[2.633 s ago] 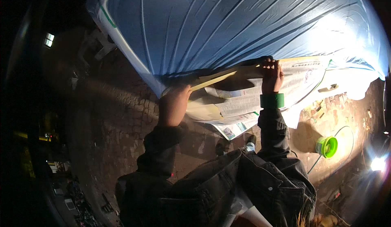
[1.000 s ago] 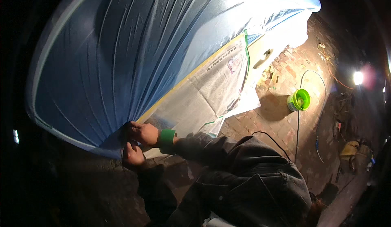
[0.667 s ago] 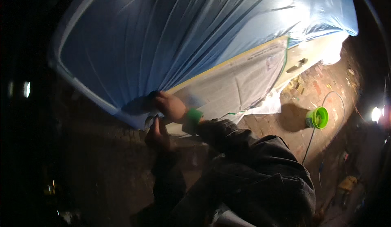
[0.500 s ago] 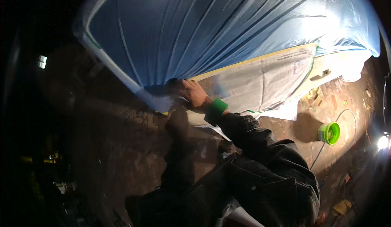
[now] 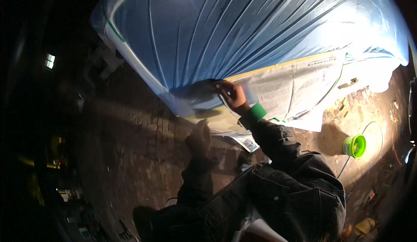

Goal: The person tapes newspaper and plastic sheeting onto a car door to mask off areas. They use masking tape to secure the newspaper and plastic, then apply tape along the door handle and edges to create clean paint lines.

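Blue plastic film (image 5: 195, 29) covers a large, car-like body, pulled into folds that gather near my hands. Below it, a newspaper sheet (image 5: 282, 85) lies against the side, with a yellow tape strip (image 5: 278, 65) along its top edge. My right hand (image 5: 234, 96) is closed on the left edge of the newspaper sheet, just under the gathered film. A green band (image 5: 257, 111) circles that wrist. Lower and to the left, my left hand (image 5: 200, 140) has its fingers pressed together, dim and partly blurred. Whatever they hold is not clear. A pale panel (image 5: 208, 122) shows between the hands.
On the brick floor to the right stands a green bucket (image 5: 357, 146) beside a thin cable (image 5: 343, 167). A loose printed paper corner (image 5: 248, 144) hangs below the panel. A bright lamp lights the right side; the left is dark.
The hands have come apart: the right now sits at the newspaper's edge, while the left is lower, away from the film. The whole view has shifted slightly.
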Available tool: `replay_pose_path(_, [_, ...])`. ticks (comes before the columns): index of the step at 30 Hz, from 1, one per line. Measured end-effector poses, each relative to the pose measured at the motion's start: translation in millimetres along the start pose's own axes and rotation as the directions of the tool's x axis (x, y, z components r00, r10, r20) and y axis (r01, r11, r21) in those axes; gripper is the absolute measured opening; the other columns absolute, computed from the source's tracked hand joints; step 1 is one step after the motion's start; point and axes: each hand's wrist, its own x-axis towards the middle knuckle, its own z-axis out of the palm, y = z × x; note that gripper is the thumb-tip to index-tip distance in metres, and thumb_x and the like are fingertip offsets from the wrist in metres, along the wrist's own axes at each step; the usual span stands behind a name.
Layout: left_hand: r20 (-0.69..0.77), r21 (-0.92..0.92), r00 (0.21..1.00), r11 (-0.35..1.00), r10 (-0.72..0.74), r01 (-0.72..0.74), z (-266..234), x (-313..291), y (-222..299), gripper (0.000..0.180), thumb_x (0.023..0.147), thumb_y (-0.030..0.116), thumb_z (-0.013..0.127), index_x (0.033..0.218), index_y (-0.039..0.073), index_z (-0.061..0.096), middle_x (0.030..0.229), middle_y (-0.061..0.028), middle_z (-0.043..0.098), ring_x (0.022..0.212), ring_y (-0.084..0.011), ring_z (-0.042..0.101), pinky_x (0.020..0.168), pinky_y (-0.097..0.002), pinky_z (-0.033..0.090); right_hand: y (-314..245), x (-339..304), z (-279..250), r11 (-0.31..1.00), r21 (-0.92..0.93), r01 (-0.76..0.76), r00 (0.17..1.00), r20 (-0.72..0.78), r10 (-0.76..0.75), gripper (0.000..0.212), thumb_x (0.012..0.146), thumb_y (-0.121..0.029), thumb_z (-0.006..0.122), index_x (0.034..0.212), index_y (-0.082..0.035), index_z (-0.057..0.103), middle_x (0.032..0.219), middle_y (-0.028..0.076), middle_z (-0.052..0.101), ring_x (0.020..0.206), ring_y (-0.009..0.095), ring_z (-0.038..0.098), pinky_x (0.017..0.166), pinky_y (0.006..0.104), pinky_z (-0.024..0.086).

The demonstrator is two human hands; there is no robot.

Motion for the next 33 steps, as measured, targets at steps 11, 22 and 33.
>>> replay_pose_path(11, [-0.038, -0.104, 0.994, 0.989, 0.099, -0.102, 8.1, -7.0, -27.4, 0.023, 0.091, 0.022, 0.064, 0.109, 0.010, 0.070, 0.087, -0.0171, 0.068, 0.080, -0.0276, 0.066, 0.075, -0.0366, 0.052, -16.6, -2.7, 37.4, 0.937, -0.347, 0.025, 0.999, -0.026, -0.036, 0.021, 0.093, -0.014, 0.059, 0.110, -0.007, 0.067, 0.108, 0.014, 0.068, 0.101, 0.027, 0.065, 0.087, 0.0372, 0.050])
replay_pose_path(22, [0.347, -0.807, 0.919, 0.559, 0.186, 0.191, 7.6, -17.3, 38.3, 0.056, 0.086, 0.008, 0.044, 0.142, 0.006, 0.039, 0.110, -0.0112, 0.058, 0.087, -0.0185, 0.055, 0.083, -0.0295, 0.047, -22.7, -160.3, 39.6, 0.848, 0.050, -0.528, 0.828, -0.192, 0.527, 0.045, 0.096, -0.036, 0.057, 0.123, 0.000, 0.053, 0.112, 0.013, 0.061, 0.103, 0.021, 0.060, 0.089, 0.0354, 0.050])
replay_pose_path(33, [0.566, -0.824, 0.775, 0.203, 0.280, 0.529, 89.8, -70.6, 73.0, 0.048, 0.095, 0.019, 0.052, 0.137, -0.001, 0.040, 0.067, -0.0064, 0.057, 0.059, -0.0117, 0.052, 0.052, -0.0266, 0.045, -54.3, -259.1, -14.2, 0.575, 0.771, -0.274, 0.619, -0.316, 0.719, 0.039, 0.100, -0.034, 0.048, 0.121, -0.001, 0.051, 0.114, 0.014, 0.060, 0.106, 0.027, 0.059, 0.096, 0.0417, 0.049])
